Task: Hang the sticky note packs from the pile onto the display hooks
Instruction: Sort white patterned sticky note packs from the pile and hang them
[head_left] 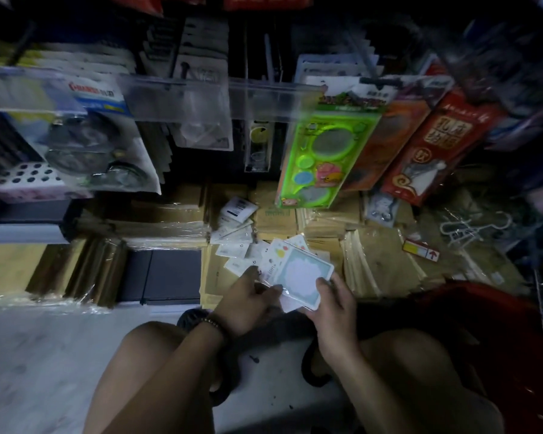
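- teal-edged sticky note pack (306,274) on top of a small fanned stack, held low over the brown envelope stacks (376,264)
- left hand (248,300): fingers curled on its left edge
- right hand (334,303): thumb clamped on its right edge
- pile (235,228) just behind, on the envelopes

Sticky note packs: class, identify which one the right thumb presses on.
The teal-bordered pack with a white cloud centre, gripped by the right hand; others in the pile are mostly white.

Left hand (248,302) and right hand (336,311) close together, fingers curled, grip on sticky note packs (306,275).
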Available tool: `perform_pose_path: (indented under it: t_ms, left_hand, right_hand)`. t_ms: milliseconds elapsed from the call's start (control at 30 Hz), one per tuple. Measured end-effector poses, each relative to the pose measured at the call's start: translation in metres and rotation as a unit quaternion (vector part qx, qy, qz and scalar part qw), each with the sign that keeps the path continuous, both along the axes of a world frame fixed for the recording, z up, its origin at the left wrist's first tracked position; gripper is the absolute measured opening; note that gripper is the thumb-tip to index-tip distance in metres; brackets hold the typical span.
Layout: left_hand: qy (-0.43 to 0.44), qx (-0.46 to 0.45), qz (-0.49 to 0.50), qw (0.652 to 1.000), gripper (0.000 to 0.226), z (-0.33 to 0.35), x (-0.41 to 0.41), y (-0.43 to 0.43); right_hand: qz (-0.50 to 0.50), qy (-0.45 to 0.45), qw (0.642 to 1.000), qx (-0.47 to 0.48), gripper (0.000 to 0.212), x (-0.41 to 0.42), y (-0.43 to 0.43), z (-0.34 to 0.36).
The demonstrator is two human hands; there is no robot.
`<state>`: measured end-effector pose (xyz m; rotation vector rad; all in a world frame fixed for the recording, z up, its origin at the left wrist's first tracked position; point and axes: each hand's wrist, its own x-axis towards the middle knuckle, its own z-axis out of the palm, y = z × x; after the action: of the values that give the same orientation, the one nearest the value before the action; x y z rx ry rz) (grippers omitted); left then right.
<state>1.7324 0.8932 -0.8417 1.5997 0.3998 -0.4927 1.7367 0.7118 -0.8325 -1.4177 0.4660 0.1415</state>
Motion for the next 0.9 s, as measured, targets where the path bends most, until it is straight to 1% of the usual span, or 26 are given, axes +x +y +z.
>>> perform_pose_path:
  t_ms: [67,133,200,267,300,367,400,433,467,533,633,700,767,800,833,900]
  left_hand:
    - [-0.021,-0.018,0.046,0.999,0.037,0.003,0.003,-0.003]
    - [-0.052,-0.017,0.057,0.997,0.042,0.013,0.005,-0.005]
    - [-0.058,-0.048,0.09,0.993,0.036,0.023,0.005,-0.005]
    - [-0.04,-0.076,0.103,0.991,0.024,0.031,0.002,-0.008]
    - [-0.035,-0.077,0.104,0.991,0.022,0.035,0.0,-0.009]
    - [-0.029,-0.064,0.104,0.992,0.041,0.044,-0.005,-0.01]
    - [-0.021,-0.067,0.098,0.993,0.049,0.05,-0.009,-0.01]
    - [-0.017,-0.081,0.101,0.991,0.052,0.057,-0.013,-0.011]
    - [-0.021,-0.098,0.108,0.989,0.051,0.063,-0.019,-0.012]
    - [-0.033,-0.119,0.121,0.985,0.044,0.072,-0.032,-0.013]
    - [-0.056,-0.128,0.127,0.982,0.045,0.084,-0.048,-0.015]
    - [-0.078,-0.123,0.117,0.982,0.044,0.1,-0.056,-0.017]
    - [-0.106,-0.114,0.113,0.981,0.042,0.119,-0.06,-0.018]
    - [-0.122,-0.11,0.116,0.98,0.042,0.13,-0.06,-0.019]
    - [-0.138,-0.106,0.117,0.978,0.042,0.142,-0.06,-0.019]
    - [-0.165,-0.106,0.113,0.974,0.042,0.169,-0.058,-0.019]
  right_hand:
    - [0.01,-0.011,1.0,-0.005,0.023,0.002,0.002,0.005]
    - [0.022,-0.039,0.998,-0.04,0.018,0.003,-0.001,0.012]
    - [0.039,-0.063,0.995,-0.073,0.008,0.004,-0.009,0.017]
    - [0.052,-0.07,0.993,-0.085,0.012,0.004,-0.015,0.021]
    - [0.059,-0.079,0.99,-0.097,0.013,0.004,-0.017,0.024]
    - [0.062,-0.108,0.984,-0.124,0.018,0.001,-0.02,0.031]
    - [0.061,-0.115,0.983,-0.127,0.024,-0.002,-0.022,0.034]
    - [0.06,-0.113,0.984,-0.126,0.031,-0.006,-0.023,0.039]
    - [0.061,-0.11,0.984,-0.127,0.037,-0.011,-0.025,0.044]
    - [0.066,-0.104,0.983,-0.136,0.038,-0.022,-0.03,0.055]
    - [0.069,-0.085,0.986,-0.129,0.029,-0.035,-0.036,0.072]
    - [0.068,-0.079,0.987,-0.122,0.036,-0.044,-0.037,0.09]
    - [0.087,-0.086,0.987,-0.108,0.045,-0.051,-0.038,0.111]
    - [0.099,-0.095,0.986,-0.095,0.046,-0.054,-0.039,0.124]
    - [0.107,-0.105,0.985,-0.088,0.043,-0.056,-0.04,0.138]
    - [0.114,-0.151,0.977,-0.095,0.027,-0.057,-0.043,0.169]
